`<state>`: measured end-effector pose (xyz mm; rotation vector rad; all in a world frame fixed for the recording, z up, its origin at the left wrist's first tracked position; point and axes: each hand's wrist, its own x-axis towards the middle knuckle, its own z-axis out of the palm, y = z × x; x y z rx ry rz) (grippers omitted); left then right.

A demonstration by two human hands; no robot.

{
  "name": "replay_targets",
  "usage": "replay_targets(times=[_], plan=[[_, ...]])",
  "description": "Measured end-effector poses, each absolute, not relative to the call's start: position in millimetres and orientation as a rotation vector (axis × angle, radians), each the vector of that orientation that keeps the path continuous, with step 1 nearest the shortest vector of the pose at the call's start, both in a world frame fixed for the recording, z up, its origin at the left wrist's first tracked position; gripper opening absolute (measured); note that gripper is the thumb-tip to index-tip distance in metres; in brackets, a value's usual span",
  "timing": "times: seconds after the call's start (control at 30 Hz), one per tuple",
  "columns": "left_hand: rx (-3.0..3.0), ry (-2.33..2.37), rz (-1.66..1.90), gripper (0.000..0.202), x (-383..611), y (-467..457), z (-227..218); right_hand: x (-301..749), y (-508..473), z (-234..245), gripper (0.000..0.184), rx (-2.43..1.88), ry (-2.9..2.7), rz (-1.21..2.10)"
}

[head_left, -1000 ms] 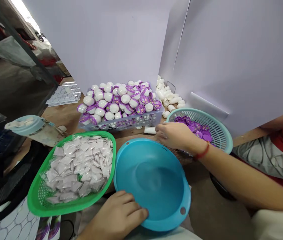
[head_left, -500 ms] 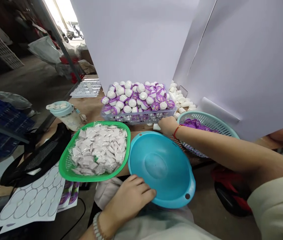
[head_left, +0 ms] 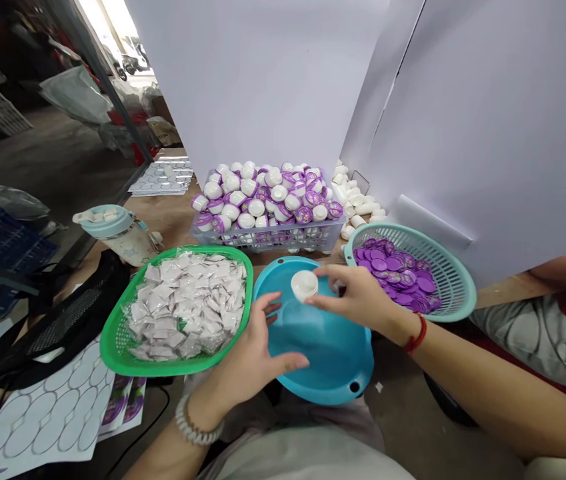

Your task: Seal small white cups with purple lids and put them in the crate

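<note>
Between the thumb and fingers of my right hand (head_left: 355, 297) is a small white plastic cup (head_left: 305, 285), held over the blue basin (head_left: 313, 333). My left hand (head_left: 255, 353) is open at the basin's left side, its thumb and fingers spread with nothing between them. Just left of it, a green basket (head_left: 113, 343) holds small white packets (head_left: 187, 300). Behind the basin stands a clear crate (head_left: 267, 239) heaped with white cups with purple lids (head_left: 277, 193). To the right, a pale green basket (head_left: 455, 287) contains purple lids (head_left: 397, 273).
Loose white cups (head_left: 357, 200) lie behind the pale green basket. A lidded drink bottle (head_left: 117, 233), a black mesh bag (head_left: 73, 320) and printed sheets (head_left: 47, 407) are at the left. White panels (head_left: 267, 80) stand behind. Another person's arm (head_left: 537, 277) shows at right.
My right hand has come back from beside the crate to above the basin, now with a white cup in view. My left hand has lifted from the basin's rim and spread its fingers.
</note>
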<state>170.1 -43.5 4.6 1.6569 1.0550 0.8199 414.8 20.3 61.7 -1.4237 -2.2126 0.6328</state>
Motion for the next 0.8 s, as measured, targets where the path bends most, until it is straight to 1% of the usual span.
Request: replay_targets(times=[0.07, 0.1, 0.17, 0.2, 0.27, 0.33, 0.4, 0.47, 0.5, 0.6, 0.63, 0.67, 0.73, 0.77, 0.8], plan=[[1.310, 1.027, 0.979, 0.084, 183, -41, 3, 403, 14, 56, 0.038, -1.281, -2.262, 0.761], [1.195, 1.013, 1.003, 0.076, 189, -39, 2, 398, 12, 55, 0.036, -1.220, -2.310, 0.767], [1.092, 1.023, 0.994, 0.064, 195, -36, 4, 392, 15, 57, 0.035, -1.173, -2.409, 0.687], [1.122, 1.063, 0.993, 0.063, 196, -36, 5, 392, 21, 60, 0.035, -1.209, -2.446, 0.618], [1.369, 1.213, 0.965, 0.068, 191, -36, 9, 396, 41, 68, 0.039, -1.404, -2.487, 0.423], [1.837, 1.318, 0.780, 0.070, 180, -37, 13, 405, 69, 74, 0.044, -1.690, -2.506, 0.174], [2.293, 1.264, 0.501, 0.060, 168, -39, 15, 413, 99, 73, 0.045, -1.937, -2.586, -0.021], [2.553, 1.232, 0.347, 0.052, 153, -41, 14, 417, 125, 65, 0.043, -2.045, -2.744, -0.061], [2.628, 1.296, 0.339, 0.056, 144, -43, 12, 417, 136, 59, 0.041, -2.053, -2.823, -0.038], [2.748, 1.525, 0.398, 0.085, 113, -51, 3, 417, 157, 42, 0.036, -2.017, -2.960, 0.057], [2.764, 1.525, 0.391, 0.089, 101, -56, -1, 416, 161, 38, 0.035, -2.014, -2.981, 0.073], [2.769, 1.515, 0.377, 0.081, 91, -61, -4, 416, 164, 37, 0.034, -2.013, -2.995, 0.079], [2.772, 1.534, 0.362, 0.051, 73, -73, -8, 412, 164, 40, 0.033, -2.016, -2.999, 0.055], [2.782, 1.541, 0.390, 0.040, 67, -79, -9, 408, 162, 44, 0.033, -2.008, -2.989, 0.025], [2.796, 1.546, 0.434, 0.033, 63, -84, -9, 402, 158, 49, 0.033, -1.979, -2.974, -0.005]])
